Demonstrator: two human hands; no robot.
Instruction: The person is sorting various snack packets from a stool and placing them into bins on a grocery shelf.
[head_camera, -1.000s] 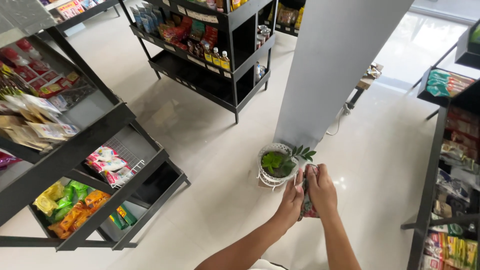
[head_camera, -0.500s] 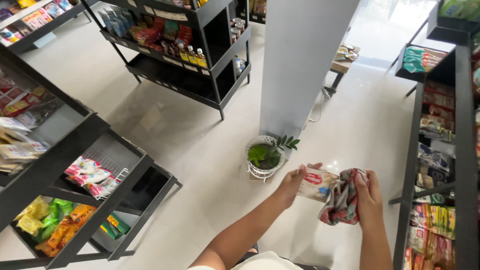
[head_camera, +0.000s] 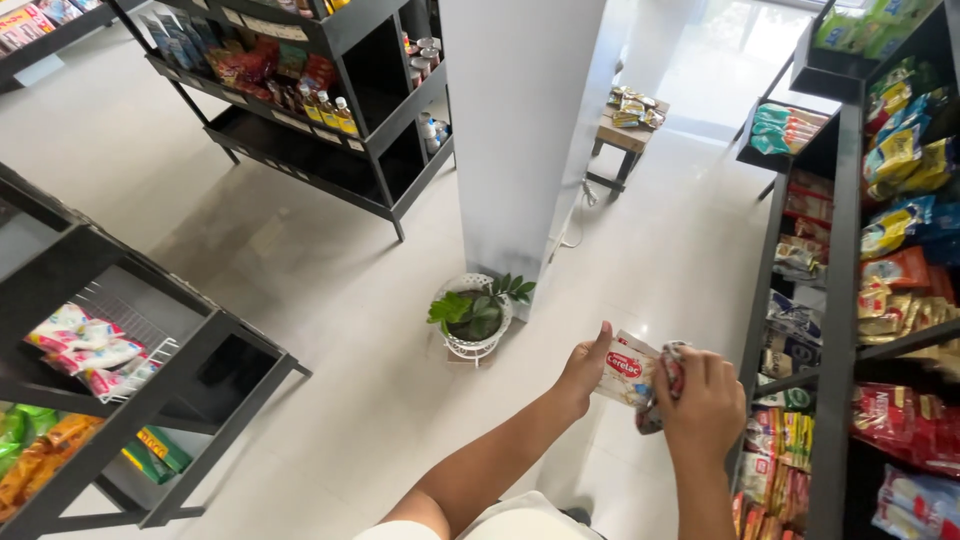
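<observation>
The left hand (head_camera: 583, 368) holds a small white packet with a red label (head_camera: 626, 372) by its left edge, thumb raised along the side and fingers curled behind it. The right hand (head_camera: 705, 405) is closed in a loose fist around a crumpled patterned cloth (head_camera: 668, 378) (red, grey and white), which presses against the packet's right edge. Both hands are in front of the body, above the pale tiled floor (head_camera: 320, 300), with the packet between them at about waist level.

To the right of the hands stands a black shelf unit (head_camera: 838, 330) stocked with bagged and boxed goods in red, yellow and blue. A potted green plant in a white wire stand (head_camera: 474, 316) sits on the floor just ahead of the left hand, at the base of a white pillar (head_camera: 522, 130). To the left is a second black rack (head_camera: 130, 400) with packets in a wire basket. Farther back, another rack (head_camera: 330, 110) carries bottles and snack bags, and a small wooden table (head_camera: 628, 135) holds more goods.
</observation>
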